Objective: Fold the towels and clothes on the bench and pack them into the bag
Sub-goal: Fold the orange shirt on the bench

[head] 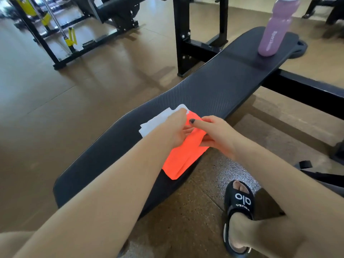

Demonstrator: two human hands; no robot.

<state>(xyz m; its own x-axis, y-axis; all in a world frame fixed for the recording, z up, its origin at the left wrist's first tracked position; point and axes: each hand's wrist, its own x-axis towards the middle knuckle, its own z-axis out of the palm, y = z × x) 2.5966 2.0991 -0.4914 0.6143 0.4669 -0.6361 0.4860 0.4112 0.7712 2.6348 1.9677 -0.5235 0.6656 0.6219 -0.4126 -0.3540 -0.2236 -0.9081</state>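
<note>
apparently both hands, left hand (176,130) and right hand (216,134), pinch the orange cloth (183,157) against the bench (214,90) to set its fold.

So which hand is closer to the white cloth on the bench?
Left. The left hand lies over the white cloth's near end, fingers at its edge. The right hand is apart from it, on the orange cloth beside it.

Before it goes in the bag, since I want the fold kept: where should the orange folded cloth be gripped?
Grip the orange folded cloth across its narrow width near the middle, coming from above. It lies flat on the black padded bench, long and narrow, its near end overhanging the edge, so an end-only grip would probably let it unfold.
</note>
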